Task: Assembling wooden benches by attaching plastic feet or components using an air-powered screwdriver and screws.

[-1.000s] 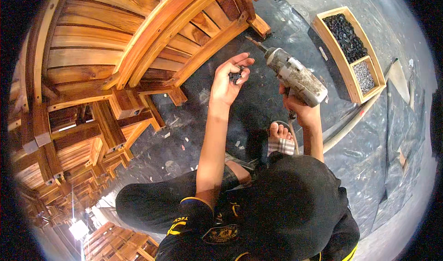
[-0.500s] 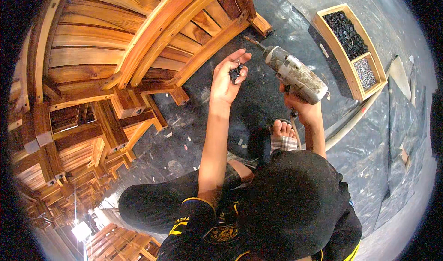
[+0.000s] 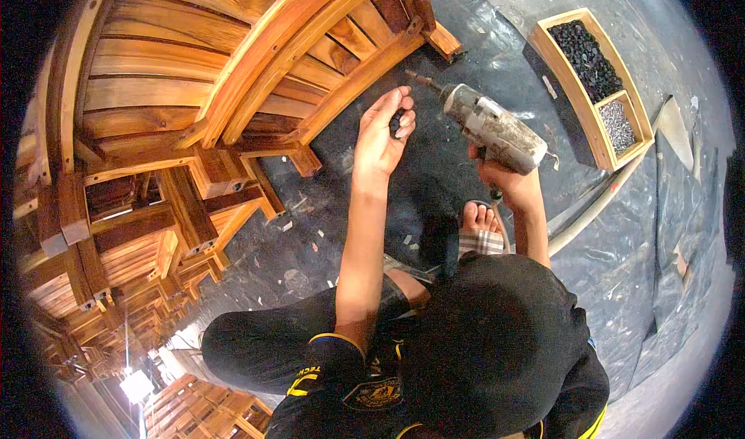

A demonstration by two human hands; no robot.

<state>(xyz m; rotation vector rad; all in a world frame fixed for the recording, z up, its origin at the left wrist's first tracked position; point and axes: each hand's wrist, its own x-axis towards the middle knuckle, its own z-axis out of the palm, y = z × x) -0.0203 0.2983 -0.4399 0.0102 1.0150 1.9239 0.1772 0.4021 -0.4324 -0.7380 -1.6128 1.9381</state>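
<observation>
My left hand point(image 3: 382, 135) is curled shut around several small black plastic pieces point(image 3: 397, 119). Its thumb and forefinger pinch together near the tip of the tool, and whatever lies between them is too small to name. In my right hand point(image 3: 508, 181) is a worn, dirty power screwdriver point(image 3: 493, 126), gripped by its handle. The driver's long bit point(image 3: 419, 77) points to the upper left, just beyond my left fingertips. Left of both hands stands slatted wooden furniture point(image 3: 334, 98), tipped so that its short legs point(image 3: 306, 160) face me.
A two-part wooden box point(image 3: 543, 39) at the upper right holds black pieces point(image 3: 586, 60) and silvery screws point(image 3: 617, 126). A pale hose point(image 3: 594, 198) runs across the dark floor sheet point(image 3: 613, 260). More wooden furniture point(image 3: 116, 264) crowds the left side. My sandalled foot point(image 3: 481, 226) is below the driver.
My left fingers have closed more tightly over the black pieces, with thumb and forefinger now together. The driver has shifted slightly left, its bit nearer my left fingertips.
</observation>
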